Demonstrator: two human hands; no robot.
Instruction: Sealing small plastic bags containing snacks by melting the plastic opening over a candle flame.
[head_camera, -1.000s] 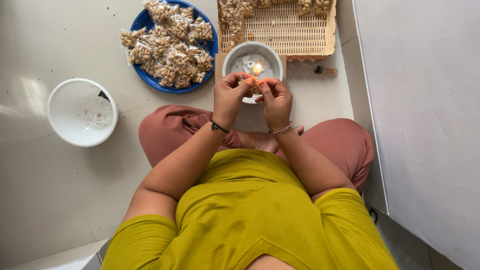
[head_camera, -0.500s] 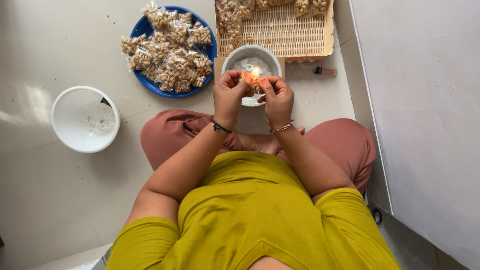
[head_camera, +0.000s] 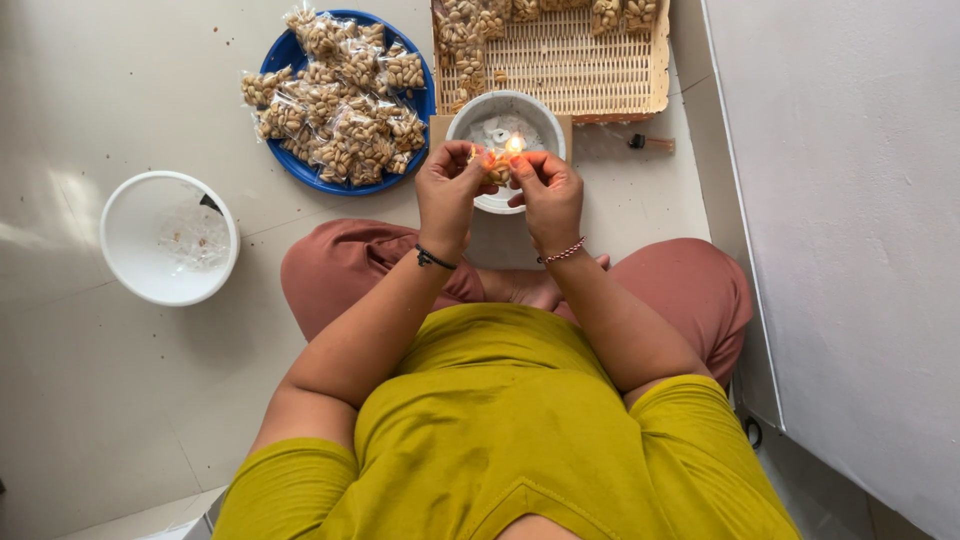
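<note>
**Inspector:** Start with what is nearest the camera.

**Assistant:** A person in a mustard-yellow shirt (head_camera: 500, 430) sits cross-legged on a pale floor (head_camera: 90, 400), knees in rust-coloured trousers (head_camera: 330, 275). Both forearms reach forward. A dark band circles the left wrist and a beaded bracelet the right.

**Inspector:** State of the hands?

**Assistant:** The left hand (head_camera: 448, 190) and right hand (head_camera: 548, 195) are raised close together. Each has fingertips pinched shut on one end of a small clear packet (head_camera: 497, 168) of nuts, held between them. The packet sits right by a small flame (head_camera: 514, 145), above the grey bowl (head_camera: 480, 112).

**Inspector:** What is in that bowl?

**Assistant:** Pale lumps around the flame; I cannot tell what they are. The bowl rests on a flat brown board (head_camera: 438, 128) just ahead of the knees.

**Inspector:** To the side?

**Assistant:** On the person's left, well apart from the hands, a white bowl (head_camera: 125, 225) stands on the floor with some clear scraps inside.

**Inspector:** Further out?

**Assistant:** A blue plate (head_camera: 290, 160) heaped with sealed nut packets (head_camera: 345, 100) lies beyond the left hand, beside the grey bowl. Behind the grey bowl a woven tray (head_camera: 590, 70) holds more packets along its far edge. A small dark object (head_camera: 640, 142) lies just by the tray's near corner. A white panel (head_camera: 850, 200) stands along the right.
</note>
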